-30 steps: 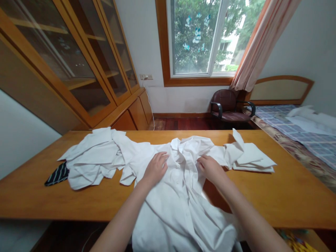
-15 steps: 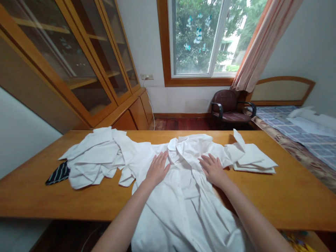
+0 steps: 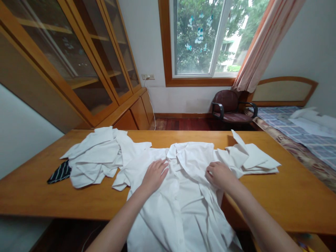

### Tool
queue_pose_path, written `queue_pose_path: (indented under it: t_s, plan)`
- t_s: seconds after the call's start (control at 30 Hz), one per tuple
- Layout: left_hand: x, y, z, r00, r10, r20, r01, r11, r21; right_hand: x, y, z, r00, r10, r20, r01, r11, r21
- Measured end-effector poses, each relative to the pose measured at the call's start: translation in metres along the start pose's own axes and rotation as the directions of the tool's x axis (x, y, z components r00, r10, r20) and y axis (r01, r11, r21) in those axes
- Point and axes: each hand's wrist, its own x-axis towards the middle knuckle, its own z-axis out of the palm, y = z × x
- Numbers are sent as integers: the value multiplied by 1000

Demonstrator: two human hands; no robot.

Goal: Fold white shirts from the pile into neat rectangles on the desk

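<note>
L hand (image 3: 155,175) rests palm-down, fingers loosely extended, on wht shirt (image 3: 176,204) just below collar (image 3: 172,153). R hand (image 3: 221,174) has fingers curled in, touching shirt's opp. side; can't tell if cloth's pinched. Shirt's on surface (image 3: 291,203), btwn wht pile (image 3: 97,159) & folded stack (image 3: 259,158), lower part past near edge.

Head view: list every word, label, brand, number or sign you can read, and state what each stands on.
No word, label, brand, number or sign can be read.
Brown patterned bedding: letter-like marks on its side, too small and blurred to read.
Window stickers: blue and white figures, no legible lettering.
White shirt under the hands: no visible label or lettering.
</note>
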Motion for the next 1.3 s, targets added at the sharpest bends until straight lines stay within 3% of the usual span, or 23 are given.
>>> queue_pose_path:
  t_s: [0.13, 0.23, 0.3, 0.4, 0.5, 0.6, 0.77, 0.9, 1.0, 1.07, 1.3]
  plan:
    - [28, 2, -21, 997, -74, -7, 73, 996, -53, 36, -26, -18, 996, -19, -90, 24, 998, 62]
    - [58, 5, -29, 995, -51, -82, 46, 997, -70, 76, -39, -21, 974, -50, -223, 97, 974, 206]
    - [76, 8, -27, 998, -6, -70, 2, 998, -65, 104, -40, -17, 957, -49, -286, 121, 963, 240]
    - [95, 10, -17, 997, 68, 38, -67, 997, -29, 136, -31, -8, 956, 51, -288, 20, 971, 238]
    - [103, 6, -7, 984, 101, 147, -100, 995, -14, 150, -15, 3, 966, 178, -186, -136, 967, 218]
    - [102, 1, -4, 978, 99, 182, -96, 995, -25, 151, 0, 13, 969, 221, -115, -191, 955, 226]
    - [99, -7, -9, 988, 24, 153, -18, 999, -45, 142, 13, 15, 973, 179, -144, -132, 949, 285]
    - [98, -21, -17, 997, -72, -2, 71, 989, -128, 124, 23, 9, 936, 136, -325, 4, 918, 397]
    - [96, -35, -24, 970, -188, -155, 149, 962, -230, 105, 32, 8, 864, 135, -485, 144, 856, 496]
    - [93, -44, -27, 948, -242, -207, 173, 937, -303, 94, 36, 12, 846, 152, -510, 166, 836, 524]
    - [88, -49, -26, 952, -279, -123, 209, 891, -404, 76, 31, 25, 913, 115, -391, 110, 854, 509]
